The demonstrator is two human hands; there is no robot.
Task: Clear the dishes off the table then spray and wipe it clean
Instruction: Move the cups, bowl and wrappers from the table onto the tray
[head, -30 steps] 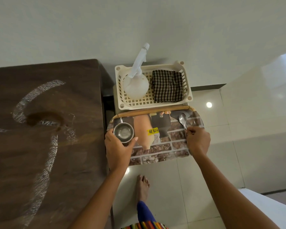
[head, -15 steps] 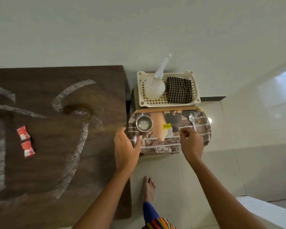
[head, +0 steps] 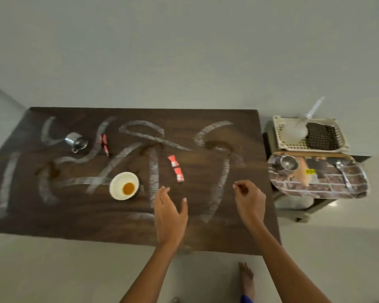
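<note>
The dark wooden table [head: 239, 232] carries white powder streaks and brown spills. On it lie a white bowl [head: 124, 185] with orange sauce, a steel cup [head: 76, 142] tipped on its side at the far left, a red wrapper [head: 176, 171] mid-table and another red wrapper [head: 104, 143] beside the cup. My left hand [head: 170, 213] hovers over the table just below the middle wrapper, fingers straight and spread, holding nothing. My right hand [head: 248, 199] hovers near the table's right edge, fingers loosely curled, empty.
Right of the table a low stand holds a brick-patterned tray [head: 337, 186] with a small steel bowl [head: 289, 162] and a spoon [head: 342, 173]. Behind it a cream basket [head: 293, 145] holds a spray bottle [head: 300, 125] and a checked cloth [head: 321, 136]. A bare foot [head: 246, 278] stands on the floor.
Both hands have let go of the tray and moved left over the table. The view has swung left, so the whole table now shows.
</note>
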